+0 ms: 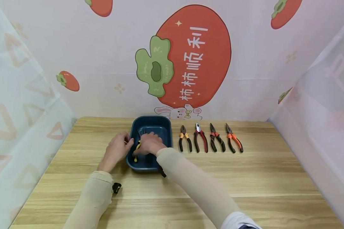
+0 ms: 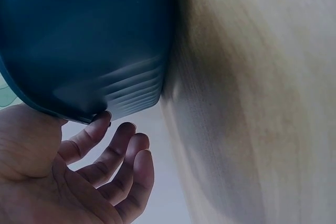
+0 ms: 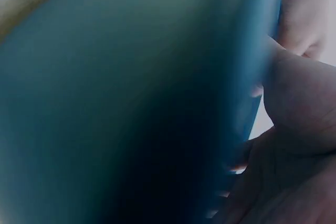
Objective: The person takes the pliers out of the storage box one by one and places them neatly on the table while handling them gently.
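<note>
A dark blue plastic basin stands on the table, left of centre. At its left rim, my left hand pinches the edge; the left wrist view shows the index fingertip under the lip and the other fingers loosely bent outside. My right hand reaches down inside the basin, its thumb side over a yellow-handled tool that lies along the left wall. The right wrist view is mostly filled by the blurred basin wall, and I cannot tell whether the right fingers close round the tool.
Right of the basin, several pliers stand in a row, jaws pointing away: yellow-and-black, red-and-black, black-and-orange and orange-handled. A patterned cloth hangs behind the wooden table.
</note>
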Action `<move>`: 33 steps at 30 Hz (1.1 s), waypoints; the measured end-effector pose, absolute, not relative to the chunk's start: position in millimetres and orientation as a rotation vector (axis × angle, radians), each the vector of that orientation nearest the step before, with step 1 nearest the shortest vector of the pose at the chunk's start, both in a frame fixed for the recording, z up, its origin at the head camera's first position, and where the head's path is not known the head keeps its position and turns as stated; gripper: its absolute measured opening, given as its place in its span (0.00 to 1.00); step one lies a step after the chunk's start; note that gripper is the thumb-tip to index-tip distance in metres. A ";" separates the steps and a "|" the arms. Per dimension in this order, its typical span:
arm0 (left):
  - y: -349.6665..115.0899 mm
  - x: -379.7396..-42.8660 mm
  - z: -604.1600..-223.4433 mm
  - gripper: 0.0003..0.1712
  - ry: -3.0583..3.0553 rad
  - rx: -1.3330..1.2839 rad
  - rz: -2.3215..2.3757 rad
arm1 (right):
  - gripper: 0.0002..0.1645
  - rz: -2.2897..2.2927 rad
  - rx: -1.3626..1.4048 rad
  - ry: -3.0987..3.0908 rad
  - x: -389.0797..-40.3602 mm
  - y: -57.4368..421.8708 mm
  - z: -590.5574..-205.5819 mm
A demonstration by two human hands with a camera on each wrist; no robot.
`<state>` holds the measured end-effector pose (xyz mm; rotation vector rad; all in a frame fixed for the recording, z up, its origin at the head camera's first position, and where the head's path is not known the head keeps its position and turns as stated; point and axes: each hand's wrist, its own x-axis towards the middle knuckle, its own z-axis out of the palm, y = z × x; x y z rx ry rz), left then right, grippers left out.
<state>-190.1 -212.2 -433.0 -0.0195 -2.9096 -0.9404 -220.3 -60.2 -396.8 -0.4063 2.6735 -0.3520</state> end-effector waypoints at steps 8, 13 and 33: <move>-213.1 -190.0 -433.4 0.12 -2.903 -0.017 -0.935 | 0.42 -0.278 -0.402 2.718 -215.2 -68.1 -405.0; -212.8 -189.8 -433.1 0.12 -2.915 -0.002 -0.938 | 0.45 -0.224 -0.416 2.725 -214.3 -68.3 -407.7; -211.3 -189.0 -431.9 0.12 -2.916 -0.006 -0.924 | 0.53 -0.115 -0.296 2.709 -215.6 -61.1 -411.4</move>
